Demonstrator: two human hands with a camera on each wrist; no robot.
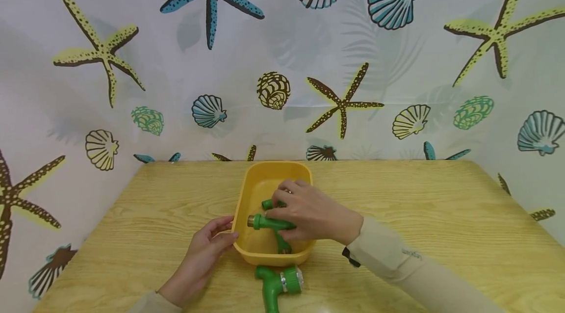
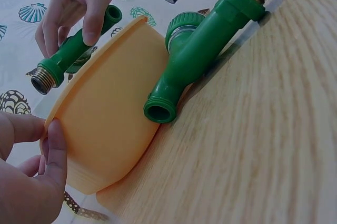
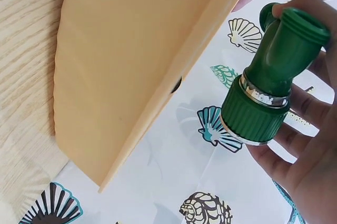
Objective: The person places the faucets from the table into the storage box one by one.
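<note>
Nearest to me lies a green tap (image 1: 272,284), on the worktop (image 1: 410,210) just before the near end of a yellow tub (image 1: 275,258). Wood grain runs from the far left corner to the far right one, where white cloth (image 1: 282,43) closes off the back and both sides (starfish and shells all over it, like a beach holiday). I see the tub standing upright midway between those corners, its long sides pointing at the far edge. On its left rim the person's left hand (image 1: 200,253) pinches with thumb and fingers. Above the tub, the right hand (image 1: 309,212) has its fingers curled round a second tap (image 3: 279,50). More green parts show beneath; I cannot tell how they join.
</note>
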